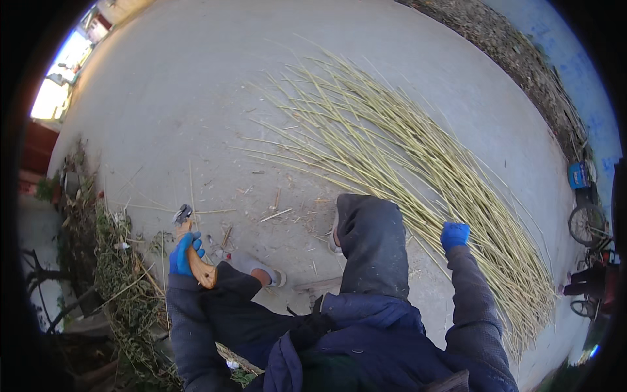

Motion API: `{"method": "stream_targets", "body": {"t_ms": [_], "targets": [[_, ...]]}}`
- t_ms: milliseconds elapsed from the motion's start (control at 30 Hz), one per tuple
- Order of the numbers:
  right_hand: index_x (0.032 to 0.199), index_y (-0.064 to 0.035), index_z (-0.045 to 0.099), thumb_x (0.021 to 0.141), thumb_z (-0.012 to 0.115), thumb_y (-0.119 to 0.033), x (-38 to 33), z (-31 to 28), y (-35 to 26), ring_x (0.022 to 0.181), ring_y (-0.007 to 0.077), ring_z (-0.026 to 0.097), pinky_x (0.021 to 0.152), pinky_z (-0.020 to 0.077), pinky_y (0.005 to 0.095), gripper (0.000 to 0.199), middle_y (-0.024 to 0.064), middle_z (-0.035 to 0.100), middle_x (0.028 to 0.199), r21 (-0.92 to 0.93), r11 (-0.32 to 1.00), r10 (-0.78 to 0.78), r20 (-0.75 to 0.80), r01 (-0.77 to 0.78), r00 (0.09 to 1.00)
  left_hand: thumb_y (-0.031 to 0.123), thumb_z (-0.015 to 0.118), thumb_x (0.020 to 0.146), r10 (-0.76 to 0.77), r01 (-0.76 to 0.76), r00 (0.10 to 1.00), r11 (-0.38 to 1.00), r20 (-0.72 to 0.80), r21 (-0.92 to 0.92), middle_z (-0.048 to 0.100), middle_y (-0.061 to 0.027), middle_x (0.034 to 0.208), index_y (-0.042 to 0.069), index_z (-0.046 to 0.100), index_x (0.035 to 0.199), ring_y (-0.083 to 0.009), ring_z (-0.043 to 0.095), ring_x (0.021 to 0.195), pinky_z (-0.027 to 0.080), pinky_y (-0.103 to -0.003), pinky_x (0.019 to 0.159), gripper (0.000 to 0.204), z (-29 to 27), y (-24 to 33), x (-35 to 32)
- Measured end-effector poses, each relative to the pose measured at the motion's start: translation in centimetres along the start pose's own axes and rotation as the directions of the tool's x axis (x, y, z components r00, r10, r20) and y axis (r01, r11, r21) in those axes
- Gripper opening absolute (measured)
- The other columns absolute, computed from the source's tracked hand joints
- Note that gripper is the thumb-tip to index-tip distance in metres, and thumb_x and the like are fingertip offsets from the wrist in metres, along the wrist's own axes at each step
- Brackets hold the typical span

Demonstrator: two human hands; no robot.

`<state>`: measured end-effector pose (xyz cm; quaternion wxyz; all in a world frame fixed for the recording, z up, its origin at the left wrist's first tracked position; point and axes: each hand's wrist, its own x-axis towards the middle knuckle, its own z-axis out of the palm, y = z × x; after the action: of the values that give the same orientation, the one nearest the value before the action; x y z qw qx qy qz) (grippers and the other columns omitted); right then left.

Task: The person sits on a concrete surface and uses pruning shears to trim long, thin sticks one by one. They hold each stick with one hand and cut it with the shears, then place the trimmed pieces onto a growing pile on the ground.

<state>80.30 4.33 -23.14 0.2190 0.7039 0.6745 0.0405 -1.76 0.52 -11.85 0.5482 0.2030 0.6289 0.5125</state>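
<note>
At the stalk pile [450,166], the right grip [455,235] curls, contents unclear; leftward, the left grip [181,256] clasps a wooden-handled tool [204,272].

No writing can be read; any marking on the blue bucket [578,176], right of the stalk pile [450,173], is too small.

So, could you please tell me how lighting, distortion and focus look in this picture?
Head view: glare washes out the bright white patch at upper left; soft light, no obvious hard shadows on the pale grey concrete floor; fisheye distortion bows its edges; the curved tan wooden handle at lower left looks fairly sharp; the black spoked wheel near the right rim looks softer.
</note>
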Motion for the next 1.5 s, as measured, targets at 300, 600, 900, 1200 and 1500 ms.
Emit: {"method": "stream_targets", "body": {"t_ms": [300,600,900,1200,1500], "targets": [[0.096,-0.0156,0.073,0.083,0.063,-0.030,12.4,-10.0,-6.1,0.094,0.0285,0.071,0.079,0.0534,0.0427,0.021,0.0106,0.074,0.101,-0.137,0.990,-0.006,0.114,0.022,0.993,0.023,0.066,0.094,0.014,-0.127,0.951,0.928,-0.308,-0.349,0.065,-0.0092,0.117,0.002,0.055,0.128,-0.0134,0.062,0.089,0.055,-0.030,0.072,0.041,-0.3,2.4,-3.6],[0.115,-0.0110,0.065,0.087,0.058,-0.038,22.9,-27.5,-38.1,0.101,0.0306,0.067,0.089,0.0497,0.0436,0.040,0.0146,0.071,0.105,-0.014,0.801,-0.598,-0.052,0.598,0.800,0.030,0.060,0.098,0.062,-0.285,0.924,0.768,-0.376,-0.574,0.060,-0.0013,0.081,-0.005,0.052,0.130,-0.0121,0.057,0.065,0.050,-0.026,0.059,0.048,-1.5,5.2,-7.0],[0.109,-0.0143,0.062,0.087,0.057,-0.041,15.4,-18.3,-69.4,0.095,0.0292,0.067,0.082,0.0478,0.0469,0.035,0.0121,0.070,0.099,0.169,0.576,-0.809,-0.017,0.799,0.587,0.027,0.057,0.100,-0.053,-0.250,0.881,0.792,-0.471,-0.557,0.059,-0.0066,0.071,-0.008,0.049,0.128,-0.0171,0.057,0.057,0.050,-0.029,0.053,0.046,-4.4,5.4,-9.4],[0.111,-0.0124,0.058,0.082,0.066,-0.043,14.2,-13.8,-85.2,0.093,0.0282,0.064,0.079,0.0446,0.0459,0.042,0.0095,0.066,0.097,-0.012,0.520,-0.851,-0.099,0.854,0.516,0.026,0.048,0.103,-0.191,-0.181,0.802,0.824,-0.565,-0.536,0.054,-0.0040,0.066,-0.009,0.049,0.124,-0.0155,0.051,0.051,0.042,-0.027,0.048,0.041,-7.5,4.7,-7.7],[0.095,-0.0110,0.064,0.081,0.063,-0.027,14.8,-16.5,-91.8,0.087,0.0324,0.067,0.076,0.0477,0.0465,0.022,0.0145,0.068,0.089,0.155,0.482,-0.860,-0.108,0.862,0.500,0.026,0.049,0.103,-0.332,-0.059,0.758,0.823,-0.562,-0.565,0.049,-0.0057,0.067,-0.012,0.047,0.127,-0.0153,0.047,0.056,0.040,-0.025,0.050,0.045,-9.6,4.4,-7.2]]}}
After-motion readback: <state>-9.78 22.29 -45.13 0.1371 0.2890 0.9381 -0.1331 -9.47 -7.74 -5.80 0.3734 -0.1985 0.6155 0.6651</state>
